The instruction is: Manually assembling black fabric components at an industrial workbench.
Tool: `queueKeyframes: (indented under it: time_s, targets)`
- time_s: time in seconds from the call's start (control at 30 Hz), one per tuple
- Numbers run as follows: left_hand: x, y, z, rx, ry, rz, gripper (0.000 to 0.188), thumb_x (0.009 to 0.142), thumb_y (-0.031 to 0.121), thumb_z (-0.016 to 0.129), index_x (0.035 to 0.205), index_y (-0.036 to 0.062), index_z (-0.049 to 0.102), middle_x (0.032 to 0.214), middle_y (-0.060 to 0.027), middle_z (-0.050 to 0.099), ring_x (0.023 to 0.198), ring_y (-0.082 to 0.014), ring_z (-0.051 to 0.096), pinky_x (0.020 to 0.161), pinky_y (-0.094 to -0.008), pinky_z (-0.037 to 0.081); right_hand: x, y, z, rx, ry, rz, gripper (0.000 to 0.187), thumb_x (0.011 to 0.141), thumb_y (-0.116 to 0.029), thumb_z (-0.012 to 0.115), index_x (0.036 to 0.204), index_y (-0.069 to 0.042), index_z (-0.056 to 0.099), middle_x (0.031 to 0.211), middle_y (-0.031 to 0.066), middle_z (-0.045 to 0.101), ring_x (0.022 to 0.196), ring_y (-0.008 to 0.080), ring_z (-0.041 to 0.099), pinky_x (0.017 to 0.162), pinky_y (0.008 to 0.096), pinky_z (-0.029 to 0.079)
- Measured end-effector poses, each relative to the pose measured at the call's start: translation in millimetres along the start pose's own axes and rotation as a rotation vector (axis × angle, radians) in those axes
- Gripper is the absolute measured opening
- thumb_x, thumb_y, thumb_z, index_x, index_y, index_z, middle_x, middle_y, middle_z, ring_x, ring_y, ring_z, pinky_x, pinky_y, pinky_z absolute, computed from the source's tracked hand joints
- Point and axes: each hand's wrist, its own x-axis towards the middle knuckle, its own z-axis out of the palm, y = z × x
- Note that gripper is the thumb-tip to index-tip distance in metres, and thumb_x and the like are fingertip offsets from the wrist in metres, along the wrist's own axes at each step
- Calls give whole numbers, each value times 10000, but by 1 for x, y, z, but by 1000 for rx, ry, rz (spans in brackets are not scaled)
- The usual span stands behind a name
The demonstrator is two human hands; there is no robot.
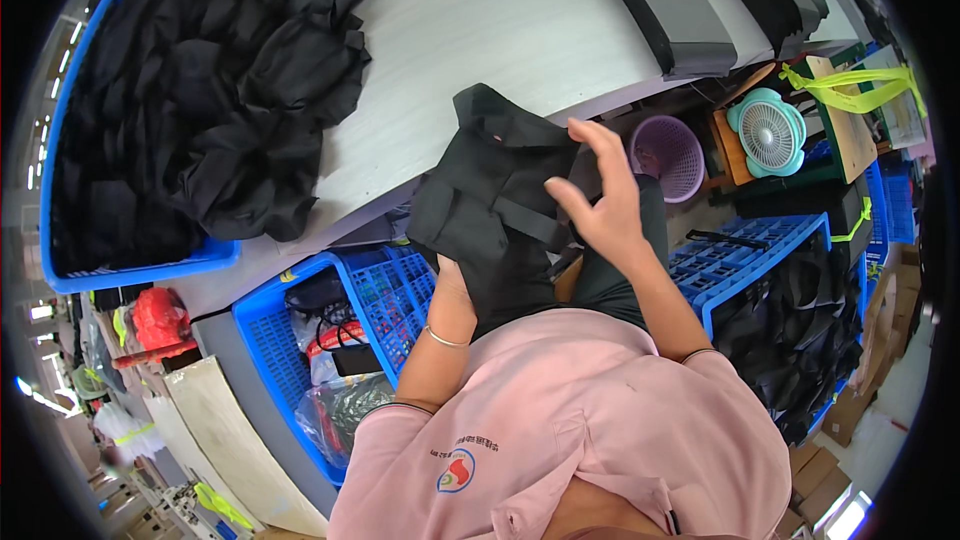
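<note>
A black sewn fabric piece (480,180), with a strap-like band across it, is spread in front of me at the table's near edge. My left hand (452,272) reaches up under its lower left part. The cloth covers those fingers, so their grip is hidden. At the piece's right side is my right hand (612,210), thumb and fingers apart with nothing between them. Its fingertips are close to the cloth's right edge; whether they touch it I cannot tell.
On the pale table (450,30) are a blue crate (60,170) heaped with black fabric and two dark stacks (670,10). Below stand a blue basket (270,370) with bagged things, a purple bin (668,158), a teal fan (770,132) and another blue crate (740,250).
</note>
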Motion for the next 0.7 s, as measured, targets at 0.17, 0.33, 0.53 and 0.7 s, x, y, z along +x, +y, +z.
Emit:
queueKeyframes:
  time_s: [0.17,0.33,0.53,0.7]
  targets:
    - [-27,-27,-18,-167,-24,46,498,1058,215,380,1514,32,301,1534,-138,381,1398,-220,384,1177,-335,291,7,10,18,-367,78,-315,526,755,-63,773,1249,-43,596,1251,112,592,1120,274,584,1063,433,399]
    - [-36,-66,-64,-335,113,-91,508,1063,283,386,1511,51,325,1524,-127,411,1397,-240,401,1179,-364,308,15,19,12,-115,-74,-66,142,830,-30,697,970,-11,694,1073,88,660,1105,261,597,1010,401,441]
    - [-18,-11,-113,-465,-28,-43,471,1055,270,417,1467,44,398,1471,-126,478,1352,-239,456,1162,-362,338,47,34,-29,459,-607,-34,167,931,-158,630,871,-4,609,1153,96,613,1171,259,542,1045,405,395]
    - [8,25,-81,-278,135,-38,434,1038,240,470,1415,26,468,1406,-119,546,1293,-238,519,1133,-356,379,109,45,-21,214,-316,15,208,973,-212,600,937,-11,640,1293,109,549,1168,247,530,997,348,410]
